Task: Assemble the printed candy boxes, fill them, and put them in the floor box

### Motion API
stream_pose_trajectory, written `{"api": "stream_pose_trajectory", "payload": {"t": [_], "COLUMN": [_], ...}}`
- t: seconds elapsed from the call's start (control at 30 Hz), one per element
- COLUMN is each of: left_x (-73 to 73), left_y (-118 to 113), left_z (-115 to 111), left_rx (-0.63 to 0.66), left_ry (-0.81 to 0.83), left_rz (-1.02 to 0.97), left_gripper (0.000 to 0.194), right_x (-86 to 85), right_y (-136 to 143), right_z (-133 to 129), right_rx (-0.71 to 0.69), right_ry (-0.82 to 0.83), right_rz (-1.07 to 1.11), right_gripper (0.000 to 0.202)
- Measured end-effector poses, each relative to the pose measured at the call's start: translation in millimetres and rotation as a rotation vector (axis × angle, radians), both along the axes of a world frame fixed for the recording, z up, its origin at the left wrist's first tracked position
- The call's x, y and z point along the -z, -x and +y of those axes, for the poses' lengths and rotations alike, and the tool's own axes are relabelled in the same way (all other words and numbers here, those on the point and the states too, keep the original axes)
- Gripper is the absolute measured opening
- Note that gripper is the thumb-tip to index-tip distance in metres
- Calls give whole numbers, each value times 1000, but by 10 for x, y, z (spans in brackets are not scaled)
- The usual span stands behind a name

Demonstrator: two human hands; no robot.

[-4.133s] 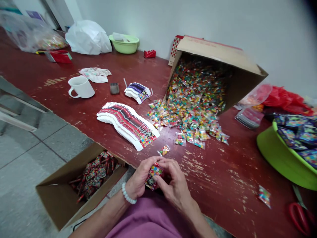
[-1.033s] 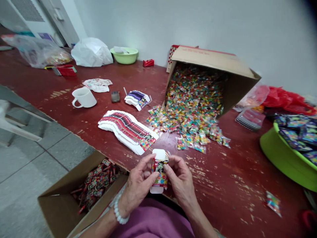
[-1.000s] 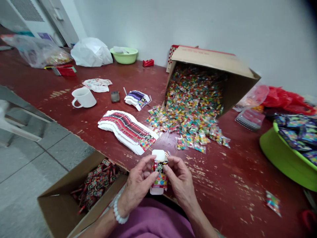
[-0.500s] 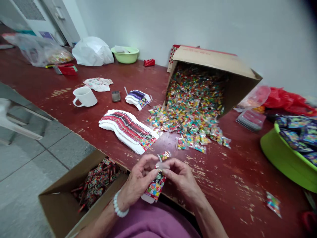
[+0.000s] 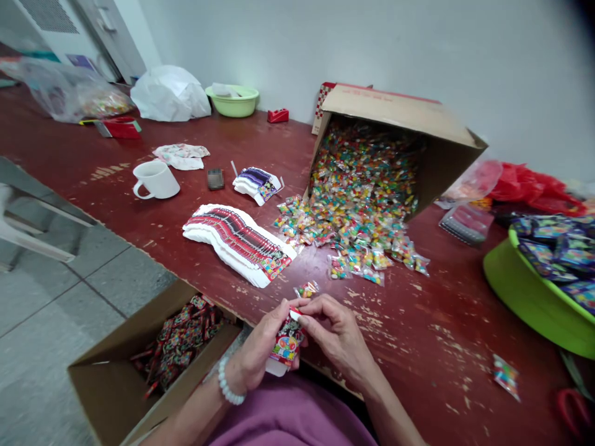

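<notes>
A small red printed candy box (image 5: pixel 287 342) is held between my hands at the table's front edge, its white bottom flap sticking out toward me. My left hand (image 5: pixel 260 344) grips the box along its side, fingers closed round it. My right hand (image 5: pixel 332 328) pinches the white flap at the box's upper end. Just beyond my fingers lies a clear packet of candies (image 5: pixel 307 289). Farther off, a fanned stack of flat red boxes (image 5: pixel 237 241) rests on the red table (image 5: pixel 400 347).
A tipped carton (image 5: pixel 395 108) spills candy packets (image 5: pixel 362 210) onto the table. Below left, an open carton (image 5: pixel 102 378) contains filled red boxes (image 5: pixel 186 334). A white mug (image 5: pixel 158 179) and a purple box stack (image 5: pixel 256 184) stand behind; a green basin (image 5: pixel 520 291) and scissors (image 5: pixel 571 409) are right.
My left hand has shifted its hold farther round the box, which now stands more upright. My right fingers have moved onto the flap at its upper end. The view has shifted slightly.
</notes>
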State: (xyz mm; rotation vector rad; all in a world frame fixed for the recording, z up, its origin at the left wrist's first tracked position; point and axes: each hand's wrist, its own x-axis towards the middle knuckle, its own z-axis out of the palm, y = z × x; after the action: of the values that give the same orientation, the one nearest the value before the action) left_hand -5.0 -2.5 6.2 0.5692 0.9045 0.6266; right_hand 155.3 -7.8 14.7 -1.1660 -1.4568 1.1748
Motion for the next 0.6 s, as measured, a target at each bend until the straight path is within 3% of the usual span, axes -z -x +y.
{"api": "stream_pose_trajectory", "payload": {"t": [0.1,0.23,0.3,0.5,0.6], "left_x": [24,43,35,-53,-68], "left_y": [-25,-41,-32,1,-8], "left_z": [-9,-21,-18,8,-6], "left_rx": [13,19,28,-11,-21], "left_ry": [-25,-79,-114,-142,-117], "left_rz": [27,87,103,87,112], "left_gripper": [58,62,62,59,55], "right_x": [9,33,44,43,47], "right_y": [4,30,36,2,31], "right_z": [11,34,46,8,-72], "right_rx": [12,46,43,25,-12], "right_ry": [51,281,320,-44,-135], "right_rz": [-42,110,139,-87,-146], "right_gripper": [14,22,23,20,18]}}
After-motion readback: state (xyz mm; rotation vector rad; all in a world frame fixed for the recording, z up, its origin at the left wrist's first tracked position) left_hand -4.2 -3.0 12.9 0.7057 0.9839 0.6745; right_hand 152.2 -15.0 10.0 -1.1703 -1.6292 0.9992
